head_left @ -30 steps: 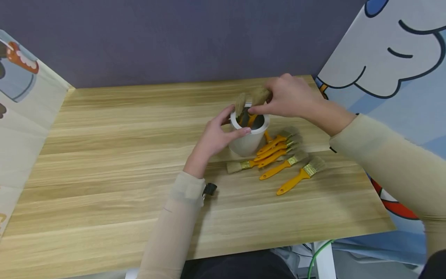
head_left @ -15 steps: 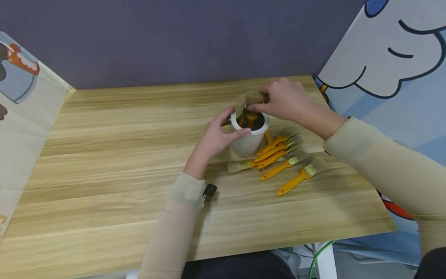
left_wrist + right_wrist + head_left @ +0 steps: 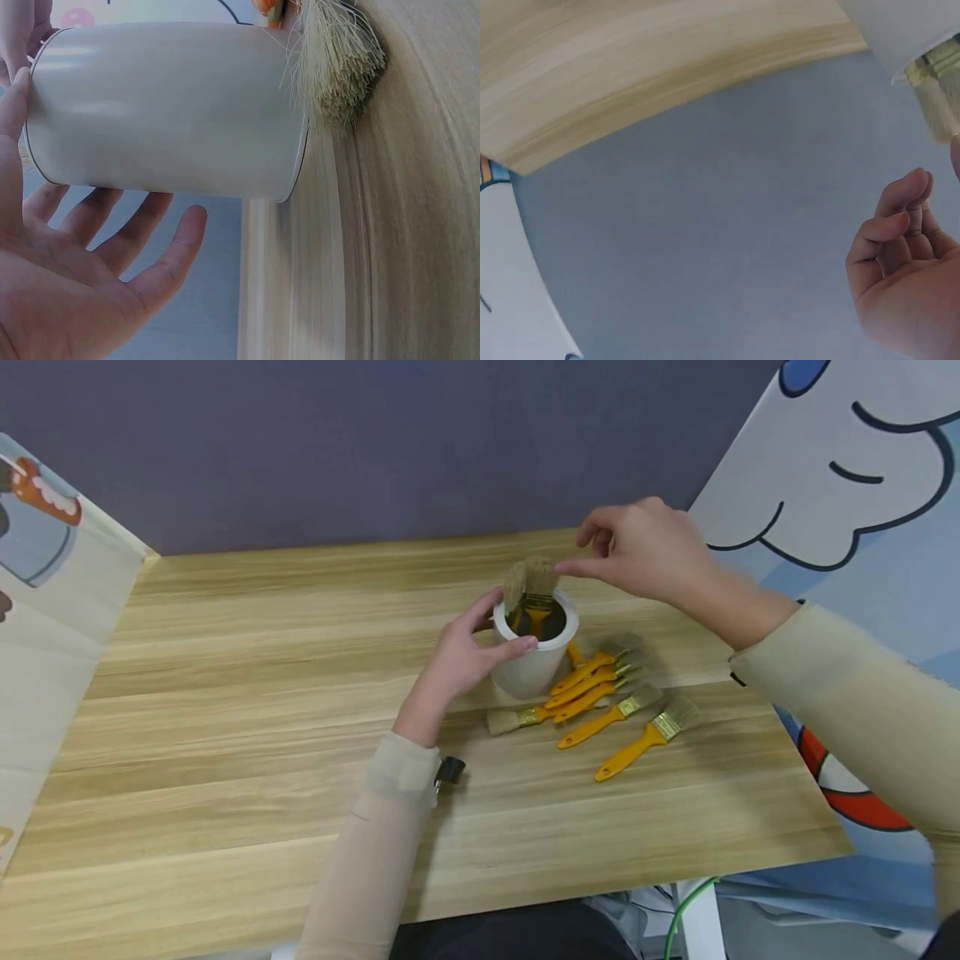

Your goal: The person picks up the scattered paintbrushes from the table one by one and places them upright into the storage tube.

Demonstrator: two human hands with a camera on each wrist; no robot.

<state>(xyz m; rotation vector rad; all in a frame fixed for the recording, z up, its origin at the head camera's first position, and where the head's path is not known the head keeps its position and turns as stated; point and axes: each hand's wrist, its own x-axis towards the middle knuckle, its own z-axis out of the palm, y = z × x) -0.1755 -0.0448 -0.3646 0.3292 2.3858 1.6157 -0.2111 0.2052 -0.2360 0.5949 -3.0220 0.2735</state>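
A white cup (image 3: 525,675) stands upright on the wooden table. My left hand (image 3: 467,658) holds it near the rim, thumb at the front and fingers along the far left side. Two paintbrushes (image 3: 541,578) stand inside with bristles up, their orange handles down in the cup. Just right of those bristles is my right hand (image 3: 651,553), holding nothing, its fingers loosely bent and the thumb tip at the bristle edge. In the left wrist view the left fingers lie along the side of the cup (image 3: 165,112). The right wrist view catches bristles (image 3: 939,105) at the cup mouth beside the thumb.
Several orange-handled paintbrushes (image 3: 588,692) lie in a cluster right of and in front of the cup. One separate paintbrush (image 3: 637,752) lies nearest the front. A grey wall (image 3: 390,452) rises behind the table (image 3: 247,710), with printed panels at both sides.
My right hand lowered a paintbrush into the cup, let go of it, and drew back to the right with its fingers loosened. The left hand has stayed on the cup.
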